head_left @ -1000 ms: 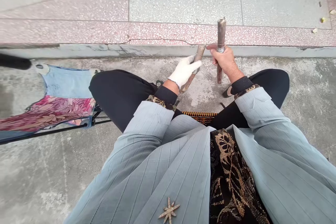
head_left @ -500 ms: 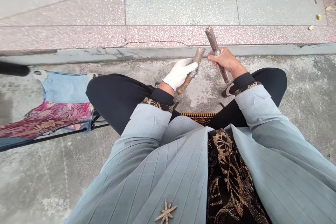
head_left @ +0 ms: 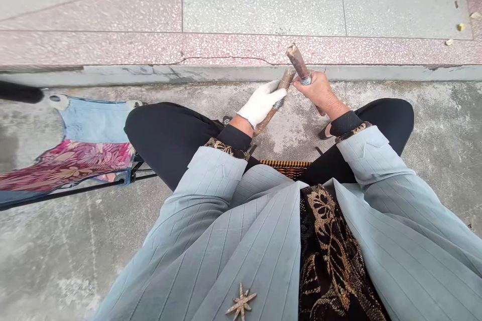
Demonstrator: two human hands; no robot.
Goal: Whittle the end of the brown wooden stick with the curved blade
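My left hand [head_left: 262, 104], in a white glove, is closed around a brown wooden stick [head_left: 266, 123] with wire wound about its middle. My bare right hand [head_left: 318, 89] grips a second, darker wooden stick [head_left: 298, 60], which also carries a coil of silvery wire [head_left: 306, 79]. Both sticks are tilted, and their upper parts come close together between my hands; I cannot tell whether they touch. A thin strand of wire seems to run near the top of the left stick. My right fingers cover part of the darker stick.
A low step edge [head_left: 211, 72] with terrazzo paving beyond it runs just past my hands. At left stands a folding chair [head_left: 98, 120] with blue and floral cloth. The woven edge of a wicker seat [head_left: 286, 168] shows between my legs.
My right hand has moved a little left with its stick, bringing it up to the left stick's top. My left hand still holds its stick and has barely shifted.
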